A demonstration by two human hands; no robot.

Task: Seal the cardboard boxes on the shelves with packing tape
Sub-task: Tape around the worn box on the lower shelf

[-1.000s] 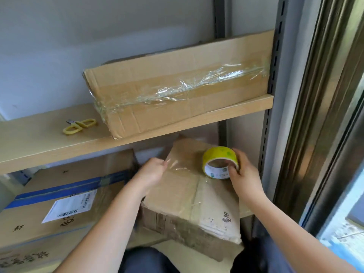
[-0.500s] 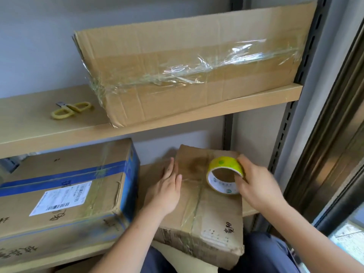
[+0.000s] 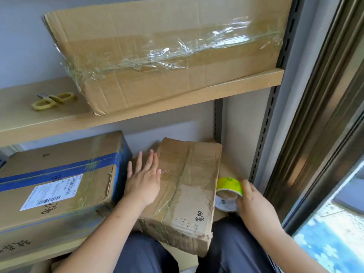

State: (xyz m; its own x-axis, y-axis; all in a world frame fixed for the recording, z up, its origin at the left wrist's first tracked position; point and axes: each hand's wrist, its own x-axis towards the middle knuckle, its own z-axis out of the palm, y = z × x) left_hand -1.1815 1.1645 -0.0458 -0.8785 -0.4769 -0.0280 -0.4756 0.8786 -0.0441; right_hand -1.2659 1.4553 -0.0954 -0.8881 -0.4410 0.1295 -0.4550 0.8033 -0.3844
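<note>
A worn small cardboard box (image 3: 189,186) sits on the lower shelf, its front corner jutting over my knees, with clear tape stretched across its top. My left hand (image 3: 142,179) lies flat on the box's left side, fingers straight. My right hand (image 3: 250,200) grips a yellow-green roll of packing tape (image 3: 228,191) just past the box's right edge, low beside it. A big box with blue tape and a white label (image 3: 59,180) stands to the left. On the upper shelf (image 3: 177,101) lies a long box wrapped in wrinkled clear tape (image 3: 163,54).
Yellow-handled scissors (image 3: 52,100) lie on the upper shelf's left part. A slotted metal upright (image 3: 266,123) and a dark metal door frame (image 3: 323,107) close off the right side. My dark trousers (image 3: 149,253) are below the box.
My right hand has carried the tape roll from the top of the small box across and down past its right edge. My left hand stays flat on the box. The camera moved closer.
</note>
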